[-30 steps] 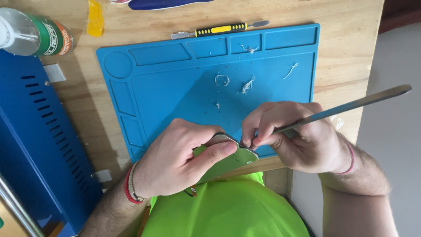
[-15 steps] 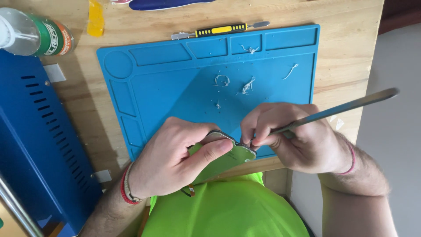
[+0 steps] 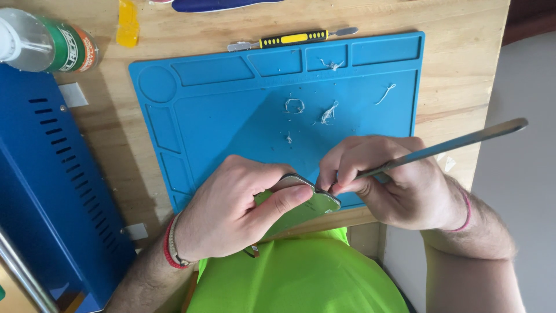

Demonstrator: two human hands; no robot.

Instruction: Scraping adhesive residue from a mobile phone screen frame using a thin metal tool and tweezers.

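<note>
My left hand [image 3: 240,211] grips a thin flat device [image 3: 313,203] with a metal edge, held tilted over the near edge of a blue work mat [image 3: 231,116]. My right hand [image 3: 394,179] pinches a long flat metal pry tool [image 3: 452,145]; its tip meets the device's upper edge, and its handle points up to the right. Several pale shreds [image 3: 327,113] of peeled residue lie on the mat beyond my hands.
A yellow-and-black pry tool [image 3: 292,39] lies on the wooden table [image 3: 457,58] just behind the mat. A clear bottle with a green label [image 3: 49,43] lies at the far left, above a blue metal box [image 3: 40,191]. A yellow strip [image 3: 127,23] rests near the back edge.
The metal tool's free end has dipped slightly and my right hand has shifted a little along the device's edge. My left hand keeps the same grip.
</note>
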